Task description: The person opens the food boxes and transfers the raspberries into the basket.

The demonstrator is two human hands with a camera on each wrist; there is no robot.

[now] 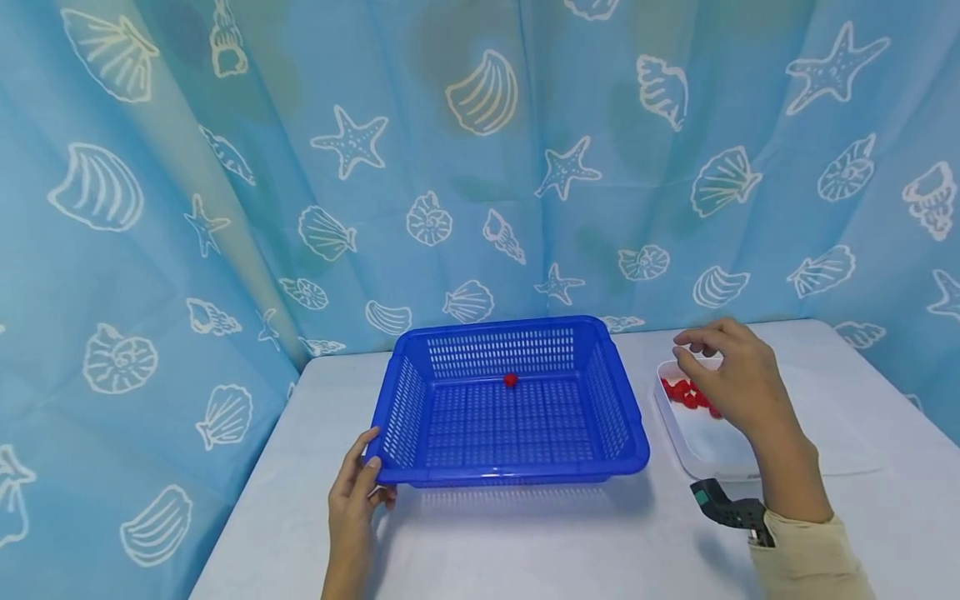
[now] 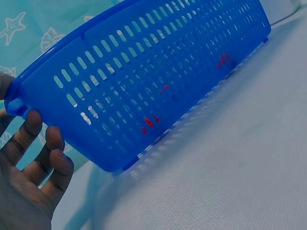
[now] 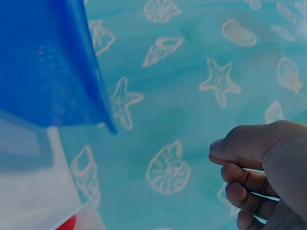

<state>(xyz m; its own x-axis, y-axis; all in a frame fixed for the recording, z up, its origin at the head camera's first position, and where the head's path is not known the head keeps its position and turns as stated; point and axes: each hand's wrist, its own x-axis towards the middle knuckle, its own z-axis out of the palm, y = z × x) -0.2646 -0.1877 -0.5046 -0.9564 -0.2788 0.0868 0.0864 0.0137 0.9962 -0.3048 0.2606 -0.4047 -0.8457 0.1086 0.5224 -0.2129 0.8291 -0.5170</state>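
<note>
One blue basket (image 1: 506, 408) held one red berry (image 1: 510, 381). The left hand (image 1: 354, 492) gripped its near corner. The right hand (image 1: 738, 379), fingers loosely curled and empty, hovered over one white tray (image 1: 708, 450) with perhaps five red berries (image 1: 686, 393) under its fingertips.

Empty right hand (image 3: 261, 177), probably beside basket (image 3: 48, 62)

Blue slotted basket (image 1: 507, 408), one red berry (image 1: 510, 381) inside

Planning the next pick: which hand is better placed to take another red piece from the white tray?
Right. The right hand hovers over the white tray of red pieces; the left hand holds the blue basket corner.
</note>
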